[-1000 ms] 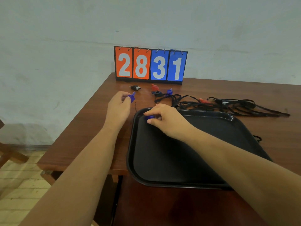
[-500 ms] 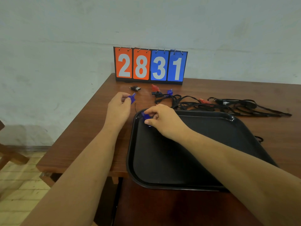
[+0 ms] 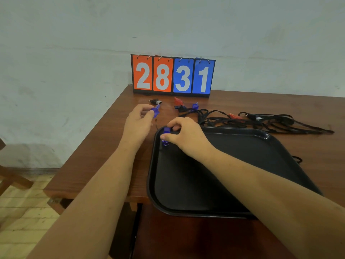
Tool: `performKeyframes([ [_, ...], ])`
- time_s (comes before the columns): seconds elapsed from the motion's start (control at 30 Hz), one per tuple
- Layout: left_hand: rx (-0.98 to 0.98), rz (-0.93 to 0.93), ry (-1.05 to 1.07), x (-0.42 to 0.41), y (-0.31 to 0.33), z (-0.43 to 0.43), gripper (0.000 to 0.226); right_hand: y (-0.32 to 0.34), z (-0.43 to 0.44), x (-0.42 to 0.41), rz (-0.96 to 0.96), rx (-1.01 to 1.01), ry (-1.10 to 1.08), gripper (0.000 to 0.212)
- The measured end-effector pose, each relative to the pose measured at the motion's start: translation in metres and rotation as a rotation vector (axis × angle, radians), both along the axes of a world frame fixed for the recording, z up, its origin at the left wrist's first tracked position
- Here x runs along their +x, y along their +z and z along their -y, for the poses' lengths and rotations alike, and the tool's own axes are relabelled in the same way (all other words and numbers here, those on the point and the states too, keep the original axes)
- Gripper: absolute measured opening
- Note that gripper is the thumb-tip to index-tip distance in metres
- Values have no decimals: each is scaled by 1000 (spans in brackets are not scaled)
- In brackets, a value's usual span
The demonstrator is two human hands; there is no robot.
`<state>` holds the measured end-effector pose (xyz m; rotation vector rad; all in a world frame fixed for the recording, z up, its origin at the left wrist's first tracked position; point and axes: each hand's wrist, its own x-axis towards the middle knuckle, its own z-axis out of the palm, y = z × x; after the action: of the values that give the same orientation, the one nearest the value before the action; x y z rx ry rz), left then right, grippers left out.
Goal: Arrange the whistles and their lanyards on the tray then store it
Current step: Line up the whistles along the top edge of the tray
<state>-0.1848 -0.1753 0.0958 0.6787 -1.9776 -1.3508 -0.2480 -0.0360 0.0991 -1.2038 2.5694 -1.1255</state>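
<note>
A black tray point(image 3: 261, 139) lies on the wooden table. My right hand point(image 3: 186, 135) pinches a blue whistle point(image 3: 165, 133) at the tray's far left corner, just above the tray floor. Left of the tray, my left hand point(image 3: 138, 124) holds a second blue whistle point(image 3: 155, 111) above the table, a short black cord dangling from it. Behind the tray lie a red whistle point(image 3: 177, 101), another blue whistle point(image 3: 195, 105) and a black whistle point(image 3: 155, 101). A tangle of black lanyards point(image 3: 261, 120) stretches along the tray's far side.
A flip scoreboard point(image 3: 173, 75) reading 2831 stands at the table's back edge against the white wall. The table's left edge point(image 3: 89, 146) drops to a tiled floor, where part of a wooden chair point(image 3: 11, 176) shows.
My right hand has shifted slightly left and turned the blue whistle at the tray's corner. My left hand has held its whistle almost still.
</note>
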Motion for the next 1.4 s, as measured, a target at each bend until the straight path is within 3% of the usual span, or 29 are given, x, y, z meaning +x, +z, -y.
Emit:
performKeyframes([
  [0.17,160,-149,-142,8,4,-1,20,17,-9,-13,114,-180,-70,38],
  [0.37,268,-194,-317,14,9,-5,20,27,-7,-11,177,-366,-15,30],
  [0.63,217,-217,-405,18,9,-9,15,33,-11,-5,282,-408,-32,20],
  [0.73,136,-148,-285,15,8,-7,20,44,-23,-10,364,-445,-82,21],
  [0.83,-131,124,-42,6,-1,0,18,47,-38,-18,267,-273,-123,23],
  [0.93,-226,269,32,3,-10,6,20,37,-48,-18,167,-77,-80,29],
  [1.1,-229,324,-46,3,-10,7,16,16,-44,-16,33,117,36,18],
  [1.4,-267,326,-118,4,-11,8,16,15,-29,-10,-42,198,54,9],
])
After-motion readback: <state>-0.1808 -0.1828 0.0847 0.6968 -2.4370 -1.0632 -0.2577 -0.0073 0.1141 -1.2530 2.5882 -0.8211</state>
